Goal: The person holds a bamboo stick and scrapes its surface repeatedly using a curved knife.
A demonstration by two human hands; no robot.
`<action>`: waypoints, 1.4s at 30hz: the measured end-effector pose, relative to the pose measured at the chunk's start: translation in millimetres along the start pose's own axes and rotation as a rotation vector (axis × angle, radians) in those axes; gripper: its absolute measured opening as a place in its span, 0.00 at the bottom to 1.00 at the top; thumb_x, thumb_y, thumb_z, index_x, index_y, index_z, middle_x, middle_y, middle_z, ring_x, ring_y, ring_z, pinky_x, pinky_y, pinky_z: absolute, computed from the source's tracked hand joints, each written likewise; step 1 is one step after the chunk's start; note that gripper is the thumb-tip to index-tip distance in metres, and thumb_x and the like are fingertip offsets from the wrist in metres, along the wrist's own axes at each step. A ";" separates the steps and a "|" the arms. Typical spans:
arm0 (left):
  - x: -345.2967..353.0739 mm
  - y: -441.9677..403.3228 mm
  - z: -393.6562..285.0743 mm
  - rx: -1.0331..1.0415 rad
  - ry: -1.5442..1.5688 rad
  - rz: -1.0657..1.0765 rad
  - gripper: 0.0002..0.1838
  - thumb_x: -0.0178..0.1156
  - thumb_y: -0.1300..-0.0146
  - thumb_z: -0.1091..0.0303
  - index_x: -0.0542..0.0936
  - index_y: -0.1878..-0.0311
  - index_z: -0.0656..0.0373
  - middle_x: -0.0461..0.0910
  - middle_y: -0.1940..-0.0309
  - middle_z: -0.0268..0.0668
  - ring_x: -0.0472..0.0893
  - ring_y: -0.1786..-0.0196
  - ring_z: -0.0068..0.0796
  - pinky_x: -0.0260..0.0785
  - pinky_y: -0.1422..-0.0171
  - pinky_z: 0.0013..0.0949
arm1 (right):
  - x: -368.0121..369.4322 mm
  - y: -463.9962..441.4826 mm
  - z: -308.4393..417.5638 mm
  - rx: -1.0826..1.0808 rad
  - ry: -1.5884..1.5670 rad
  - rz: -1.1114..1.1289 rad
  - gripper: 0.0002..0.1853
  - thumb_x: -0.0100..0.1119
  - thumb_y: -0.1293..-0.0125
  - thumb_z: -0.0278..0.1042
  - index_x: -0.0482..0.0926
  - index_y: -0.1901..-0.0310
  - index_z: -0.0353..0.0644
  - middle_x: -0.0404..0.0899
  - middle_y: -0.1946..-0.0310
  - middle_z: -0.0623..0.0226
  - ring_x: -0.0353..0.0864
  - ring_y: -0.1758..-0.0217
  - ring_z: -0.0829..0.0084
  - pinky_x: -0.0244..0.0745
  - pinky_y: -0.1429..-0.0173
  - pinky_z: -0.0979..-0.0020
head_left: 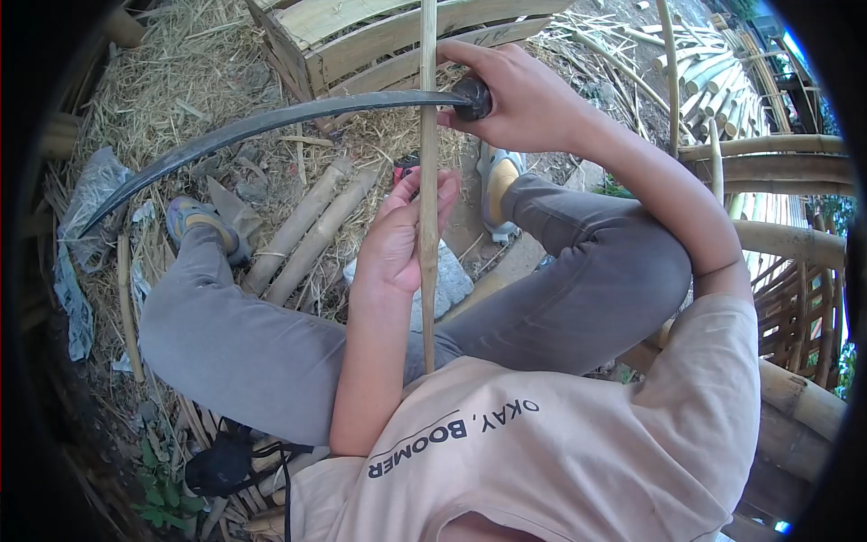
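Observation:
A long, narrow bamboo strip (428, 298) runs upright from the top edge of the view down to the shirt at the waist. My left hand (402, 235) is closed around the strip at mid-height, above the lap. Higher up, my right hand (524, 99) grips the dark handle (471, 98) of a long curved knife (271, 125), its fingertips close beside the strip. The blade crosses the strip near the handle and curves down to the left. How far the edge touches the strip I cannot tell.
A slatted bamboo frame (361, 45) stands ahead. Two bamboo pieces (312, 230) lie between the feet on straw-covered ground. Plastic scraps (95, 194) are at the left, and a black item (219, 463) is at lower left. Cut poles (713, 77) and bamboo rails (777, 172) are on the right.

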State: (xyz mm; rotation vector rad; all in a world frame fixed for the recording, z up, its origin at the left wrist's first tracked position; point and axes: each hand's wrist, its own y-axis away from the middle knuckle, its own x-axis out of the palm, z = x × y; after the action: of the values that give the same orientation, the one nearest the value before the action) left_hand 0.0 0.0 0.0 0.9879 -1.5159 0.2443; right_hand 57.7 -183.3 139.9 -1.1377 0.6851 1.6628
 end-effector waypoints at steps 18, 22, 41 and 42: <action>21.6 9.2 -9.9 0.030 -0.091 0.149 0.22 0.41 0.18 0.54 0.75 0.43 0.64 0.80 0.53 0.44 0.81 0.45 0.40 0.76 0.36 0.44 | 9.7 -0.6 -7.3 0.026 0.078 0.022 0.34 0.73 0.40 0.46 0.74 0.34 0.40 0.84 0.55 0.52 0.82 0.51 0.50 0.75 0.45 0.56; 19.3 8.6 -10.6 0.066 -0.264 0.294 0.22 0.37 0.17 0.49 0.73 0.51 0.57 0.73 0.69 0.33 0.76 0.64 0.27 0.73 0.56 0.34 | 11.7 -0.3 -8.9 0.008 0.112 0.024 0.34 0.73 0.39 0.47 0.74 0.34 0.42 0.84 0.54 0.53 0.81 0.50 0.50 0.74 0.43 0.56; 4.4 7.9 -15.7 -0.252 -0.100 0.567 0.30 0.28 0.19 0.38 0.68 0.47 0.56 0.63 0.79 0.30 0.56 0.85 0.13 0.48 0.85 0.18 | 12.4 2.6 -11.4 -0.075 0.109 -0.065 0.33 0.73 0.41 0.45 0.76 0.38 0.35 0.85 0.66 0.51 0.86 0.56 0.50 0.79 0.51 0.55; 4.8 8.6 -15.4 -0.254 -0.094 0.555 0.30 0.28 0.19 0.38 0.69 0.47 0.56 0.62 0.79 0.29 0.56 0.85 0.12 0.48 0.85 0.18 | 12.9 3.2 -12.0 -0.080 0.114 -0.076 0.33 0.73 0.41 0.45 0.76 0.38 0.35 0.85 0.66 0.51 0.86 0.56 0.50 0.79 0.51 0.55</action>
State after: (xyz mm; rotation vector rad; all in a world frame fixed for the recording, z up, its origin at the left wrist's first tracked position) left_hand 5.5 13.4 11.1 0.3673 -1.8363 0.3885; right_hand 57.9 -189.3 123.1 -1.3083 0.6436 1.5828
